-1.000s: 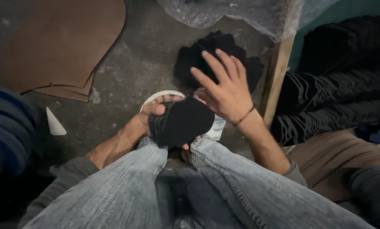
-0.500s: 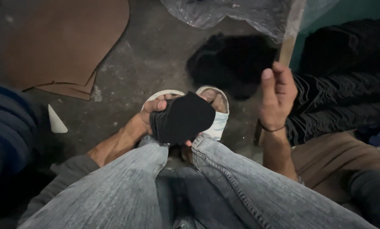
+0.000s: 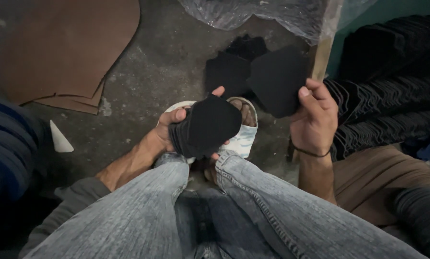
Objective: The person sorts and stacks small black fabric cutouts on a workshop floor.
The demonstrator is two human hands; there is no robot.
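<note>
Grey concrete floor [image 3: 167, 62] lies below us, brown cardboard [image 3: 56, 48] at far left and clear plastic sheet [image 3: 272, 14] far ahead. Our left hand [image 3: 176, 132] grips a stack of black pieces [image 3: 207, 127] above our knees, thumb on top, as before. Half a second ago our right hand [image 3: 315, 120] was raised with nothing in it; now it pinches a single black piece [image 3: 277, 79] by its near edge, just right of the stack, beside the black pile [image 3: 387, 86] at right.

Left hand [image 3: 176, 128] low between the knees, fingers curled shut; right hand [image 3: 315, 120] raised, pinching.
</note>
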